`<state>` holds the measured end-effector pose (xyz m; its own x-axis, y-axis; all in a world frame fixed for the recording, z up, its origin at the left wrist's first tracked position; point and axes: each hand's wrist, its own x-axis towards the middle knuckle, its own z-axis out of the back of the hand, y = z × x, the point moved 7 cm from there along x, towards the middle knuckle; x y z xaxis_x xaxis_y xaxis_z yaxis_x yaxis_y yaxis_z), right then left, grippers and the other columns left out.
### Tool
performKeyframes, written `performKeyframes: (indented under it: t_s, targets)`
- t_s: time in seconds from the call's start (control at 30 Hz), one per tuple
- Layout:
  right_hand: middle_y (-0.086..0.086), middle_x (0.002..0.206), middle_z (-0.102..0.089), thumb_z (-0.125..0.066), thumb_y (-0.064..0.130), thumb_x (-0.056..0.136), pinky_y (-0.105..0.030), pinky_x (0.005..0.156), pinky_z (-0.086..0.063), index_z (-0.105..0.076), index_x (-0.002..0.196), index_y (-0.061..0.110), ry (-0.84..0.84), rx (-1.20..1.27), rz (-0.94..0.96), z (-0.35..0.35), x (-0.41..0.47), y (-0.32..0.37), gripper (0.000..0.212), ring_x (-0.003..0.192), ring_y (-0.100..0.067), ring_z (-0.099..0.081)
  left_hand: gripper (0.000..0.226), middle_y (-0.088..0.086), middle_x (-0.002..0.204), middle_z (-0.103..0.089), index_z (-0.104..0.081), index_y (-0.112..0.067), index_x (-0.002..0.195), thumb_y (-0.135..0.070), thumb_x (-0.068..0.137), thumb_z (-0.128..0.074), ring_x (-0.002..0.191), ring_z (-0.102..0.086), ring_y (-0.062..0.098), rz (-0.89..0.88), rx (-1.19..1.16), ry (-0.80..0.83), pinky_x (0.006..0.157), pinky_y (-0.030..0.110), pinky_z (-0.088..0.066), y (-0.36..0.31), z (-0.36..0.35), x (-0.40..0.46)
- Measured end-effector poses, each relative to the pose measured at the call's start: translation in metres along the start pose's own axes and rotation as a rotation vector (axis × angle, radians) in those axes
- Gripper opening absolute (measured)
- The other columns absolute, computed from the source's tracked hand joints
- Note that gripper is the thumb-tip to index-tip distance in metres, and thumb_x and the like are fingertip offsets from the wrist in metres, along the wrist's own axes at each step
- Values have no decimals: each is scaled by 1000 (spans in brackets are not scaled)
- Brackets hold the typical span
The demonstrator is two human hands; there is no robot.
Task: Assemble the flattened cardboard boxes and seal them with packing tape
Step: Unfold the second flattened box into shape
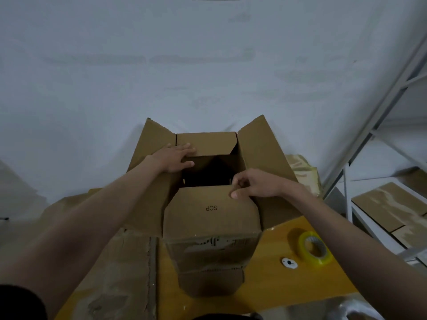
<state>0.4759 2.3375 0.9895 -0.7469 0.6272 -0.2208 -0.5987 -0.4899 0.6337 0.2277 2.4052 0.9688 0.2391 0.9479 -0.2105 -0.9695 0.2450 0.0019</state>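
An upright brown cardboard box (212, 255) stands on the yellow table (288, 287), its top open and dark inside. The two long side flaps stand up at left and right. My left hand (174, 158) lies flat with straight fingers on the far short flap (208, 143), pressing it inward. My right hand (254, 184) pinches the far edge of the near short flap (208, 209), which bears the letters "SCP" and is folded over the opening. A roll of clear yellowish packing tape (314, 248) lies on the table to the right of the box.
A small white oval object (289, 263) lies beside the tape. Flattened cardboard (120, 269) covers the table at left. More flat boxes sit on a white metal shelf (392, 204) at right and behind the box. A white wall is close behind.
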Motion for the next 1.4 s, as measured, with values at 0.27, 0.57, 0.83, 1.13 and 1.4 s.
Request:
performKeyframes:
  t_s: [0.27,0.57,0.83,1.13,1.4]
  targets:
    - [6,111,-61,-79,48,78,-46,112,-28,-61,119,28,1,-366,-159,-6,12,-11,49,111,-17,-54,121,-11,165,10,2,-39,157,-100,61,-38,153,3,17,-60,-151,111,120,57,9,-32,12,-40]
    - [-21,161,-3,-80,34,79,-60,116,-18,-46,133,21,-373,-646,-579,62,-40,-28,66,145,-48,-13,137,-10,162,23,16,-39,154,-98,52,-53,151,17,27,-67,126,309,118,60,15,-65,-27,-74]
    - [5,145,-46,-59,47,96,-37,92,-55,-5,157,38,-469,265,-155,66,-37,29,82,117,-21,-62,135,-9,165,13,11,-36,156,-97,54,-53,152,12,24,-14,126,311,118,61,14,-75,-22,-79]
    - [-6,166,2,-61,59,88,-52,122,-13,-41,144,40,-295,-151,-234,-13,18,-37,63,153,-29,10,122,9,165,13,5,-20,159,-84,73,-55,150,15,40,286,286,-92,118,63,6,-34,37,-116]
    - [-3,165,-1,-62,54,91,-49,117,-28,-40,143,37,-347,57,-203,-24,13,-47,59,154,-22,1,77,14,160,-28,-6,-22,160,-66,99,-24,143,-36,35,388,-544,-150,116,43,-29,-40,52,-131]
